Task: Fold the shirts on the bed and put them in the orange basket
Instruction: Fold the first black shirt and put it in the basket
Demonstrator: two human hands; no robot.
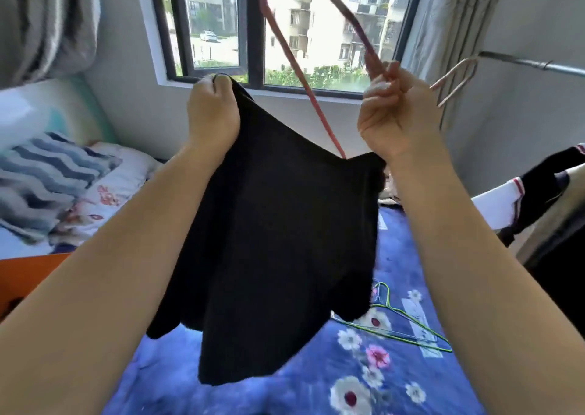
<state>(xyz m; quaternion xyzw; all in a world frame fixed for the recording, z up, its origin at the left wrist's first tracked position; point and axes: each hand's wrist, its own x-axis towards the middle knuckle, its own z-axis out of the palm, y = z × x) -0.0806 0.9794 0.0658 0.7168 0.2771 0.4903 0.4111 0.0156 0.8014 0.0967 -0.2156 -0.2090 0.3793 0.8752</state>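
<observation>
Left hand (212, 114) clenched on top edge of black shirt (285, 240). Right hand (389, 114) grips red hanger (317, 111), its lower end still inside shirt. Shirt hangs in air over bed (316, 383), unfolded. Green hanger (411, 326) lies bare, near right. Orange basket (28, 275) at left edge, contents hidden. More garments (538, 187) far right. Judgement: early stage; unhanging in hand, folding and basketing left.

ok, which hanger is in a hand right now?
The red hanger, gripped by the right hand. The green hanger lies on the bed; the pale hanger hangs on the rail.
</observation>
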